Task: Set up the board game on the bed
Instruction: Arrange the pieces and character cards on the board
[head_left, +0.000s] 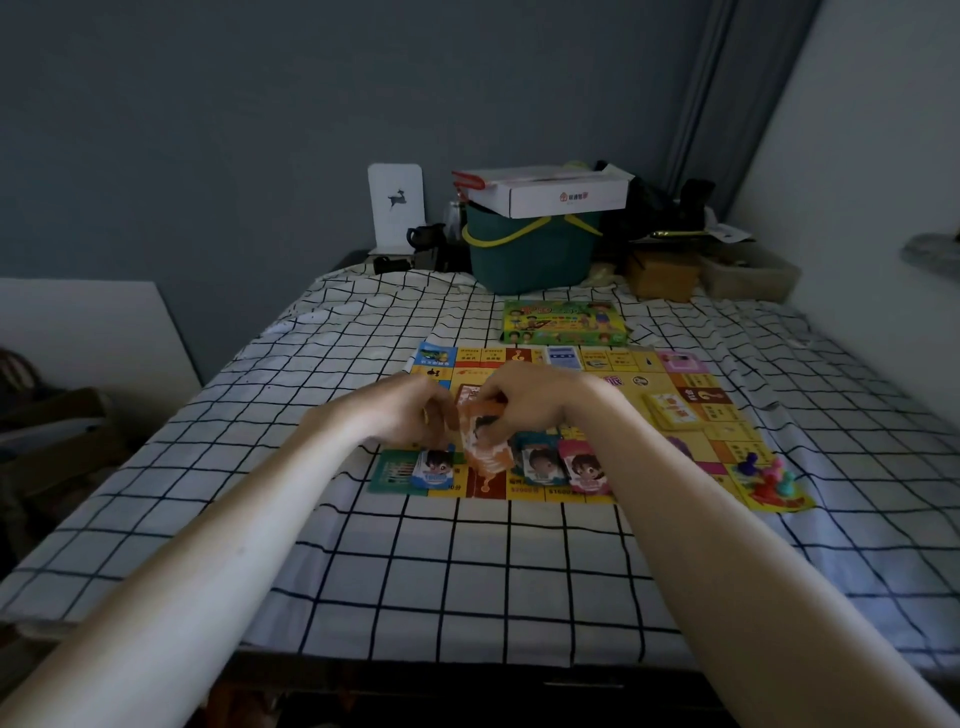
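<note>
Over the checked bedsheet (467, 561), our left hand (410, 410) and right hand (524, 400) curl fingers round an orange-backed paper card stack (480, 441).

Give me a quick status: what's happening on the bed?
Both hands, left and right, grip an orange card over the board. Three cards down. Nothing in the way.

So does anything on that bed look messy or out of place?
Mostly tidy. The pawns lie in a loose heap on the board's near right corner, some apparently tipped over, and the sheet is wrinkled.
</note>
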